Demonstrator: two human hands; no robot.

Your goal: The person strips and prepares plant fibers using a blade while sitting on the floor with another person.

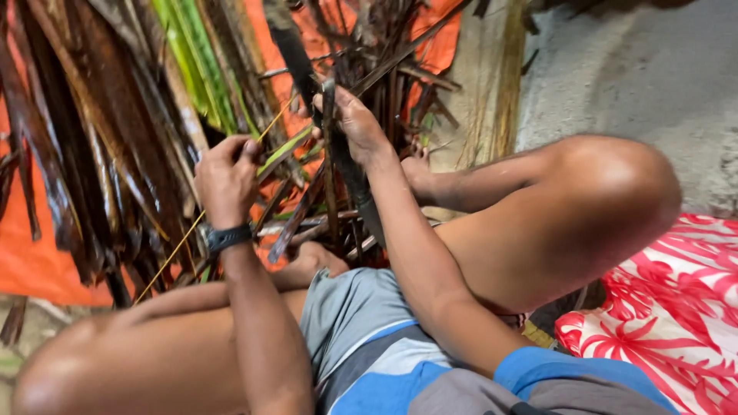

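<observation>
Two hands stripping one palm leaflet, seated on ground.
L hand [227, 180] pinches 1 thin yellow midrib [184, 244]; R hand [355, 123] closed on 1 dark blade [338, 157] over leaf pile [108, 138]. 1 black wristband [228, 237], 1 orange tarp [34, 261], 1 red-white cloth [676, 307].
</observation>
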